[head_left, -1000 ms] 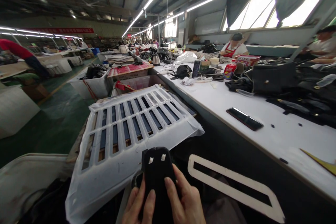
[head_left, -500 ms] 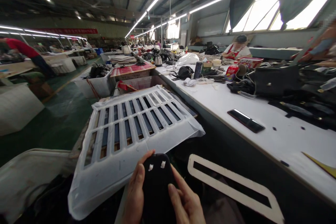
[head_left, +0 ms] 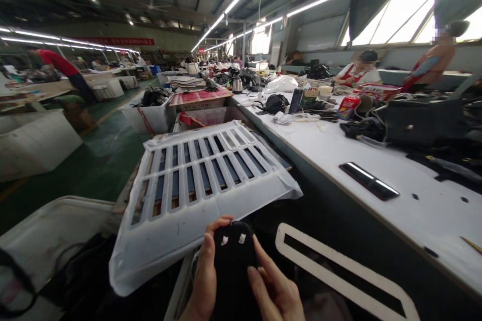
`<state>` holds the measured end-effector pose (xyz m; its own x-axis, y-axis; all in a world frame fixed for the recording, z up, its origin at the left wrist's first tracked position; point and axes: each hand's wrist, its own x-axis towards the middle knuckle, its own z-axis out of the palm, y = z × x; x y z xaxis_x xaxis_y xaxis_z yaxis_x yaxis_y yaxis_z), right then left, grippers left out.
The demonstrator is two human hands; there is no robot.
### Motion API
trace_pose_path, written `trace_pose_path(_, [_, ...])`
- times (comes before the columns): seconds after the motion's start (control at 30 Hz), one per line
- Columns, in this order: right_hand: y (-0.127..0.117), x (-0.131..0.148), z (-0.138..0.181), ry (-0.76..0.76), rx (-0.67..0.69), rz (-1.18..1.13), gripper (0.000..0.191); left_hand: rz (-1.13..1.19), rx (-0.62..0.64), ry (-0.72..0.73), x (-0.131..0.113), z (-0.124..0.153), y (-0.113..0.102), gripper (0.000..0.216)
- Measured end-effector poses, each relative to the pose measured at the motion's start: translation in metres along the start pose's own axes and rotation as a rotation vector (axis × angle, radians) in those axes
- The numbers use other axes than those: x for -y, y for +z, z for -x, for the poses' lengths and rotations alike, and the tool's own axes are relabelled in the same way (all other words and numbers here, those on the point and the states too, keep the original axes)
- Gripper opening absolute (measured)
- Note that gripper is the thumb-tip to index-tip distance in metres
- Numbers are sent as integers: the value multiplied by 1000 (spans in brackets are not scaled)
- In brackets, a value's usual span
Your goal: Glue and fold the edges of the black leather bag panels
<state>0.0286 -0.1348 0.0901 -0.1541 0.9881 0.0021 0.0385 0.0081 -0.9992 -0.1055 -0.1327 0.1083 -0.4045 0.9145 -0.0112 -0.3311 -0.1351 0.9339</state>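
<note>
At the bottom centre I hold a flat black piece (head_left: 234, 266) with a rounded top and two small pale cut-outs. My left hand (head_left: 206, 273) grips its left edge, the fingers curling over the top. My right hand (head_left: 274, 288) lies on its right side, fingers pressed against the face. Just beyond it rests a white slotted sheet (head_left: 199, 180) with rows of long openings. To the right sits a white elongated frame (head_left: 339, 273) on a dark surface.
A long white worktable (head_left: 339, 155) runs along the right, with a black phone (head_left: 368, 180), black bags (head_left: 417, 120) and clutter. A white bin (head_left: 48, 225) sits lower left. Other people work at tables in the distance on both sides.
The view has swung slightly left and down. My left hand's fingers have come up around the top left edge of the black piece, which sits a little lower in view.
</note>
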Motion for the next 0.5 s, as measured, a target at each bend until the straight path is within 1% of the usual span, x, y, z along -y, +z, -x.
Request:
trace_pose_path(0.07, [-9,6,-12,-87,-3,72,57,1,38,5,0,-2,-1,52])
trace_pose_path(0.13, [-17,15,-27,-236,25,205,52,-45,76,30,0,-3,-2,55])
trace_pose_path(0.2, [-22,26,-41,-394,61,379,49,-89,85,57,0,-3,-2,56])
trace_pose_path(0.27, [-23,36,-50,-513,61,501,42,-101,80,62,0,-3,-1,57])
trace_pose_path(0.33, [-20,43,-54,-598,34,519,31,-94,78,51,0,-4,-1,57])
trace_pose_path(0.4, [-17,45,-54,-665,15,483,23,-97,82,44,0,-6,-1,55])
trace_pose_path(0.5, [-15,44,-51,-710,10,456,19,-106,100,41,-2,-7,1,52])
